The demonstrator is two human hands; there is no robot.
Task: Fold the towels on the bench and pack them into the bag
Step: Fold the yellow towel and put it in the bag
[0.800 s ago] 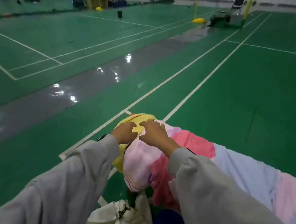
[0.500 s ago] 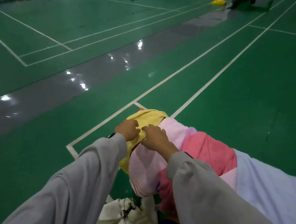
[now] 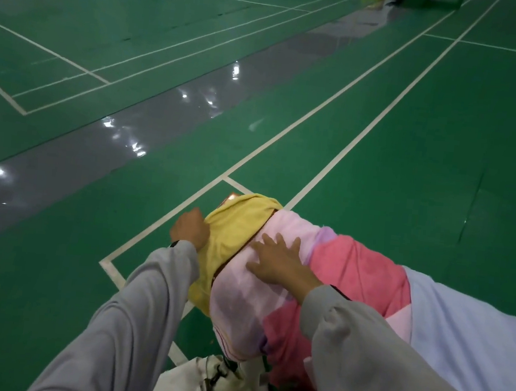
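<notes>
Here, right hand (image 3: 278, 261) on pink towel (image 3: 239, 304)

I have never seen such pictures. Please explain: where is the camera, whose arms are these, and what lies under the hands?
There is no machine here: a person works with bare hands. All the pictures come from one camera worn on the person's head. It looks forward and down, so the grey sleeves are the person's own arms. Several towels lie in a row over the bench and hide it from view. The left hand curls round the edge of the yellow towel. The right hand lies flat, fingers spread, on the light pink towel. Beside that lie a darker pink towel and a white towel. A white bag shows at the bottom edge. All around is a green sports floor.
</notes>
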